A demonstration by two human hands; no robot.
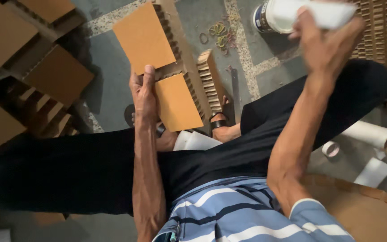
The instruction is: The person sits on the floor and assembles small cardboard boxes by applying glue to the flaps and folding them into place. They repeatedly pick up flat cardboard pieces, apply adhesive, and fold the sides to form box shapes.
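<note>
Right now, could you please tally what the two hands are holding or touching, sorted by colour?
Orange-brown: 2, the cardboard panels and, joined by a corrugated strip, in the left hand.
White: 1, the tub under the right hand.
Total: 3.

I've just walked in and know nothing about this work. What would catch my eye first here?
First, the orange cardboard panels with notched edges, held up at centre by the left hand. Next, the right hand raised at the upper right, in front of a white container with a dark band. Stacks of brown cardboard pieces lie on the floor at left, and white tubes at right.
</note>
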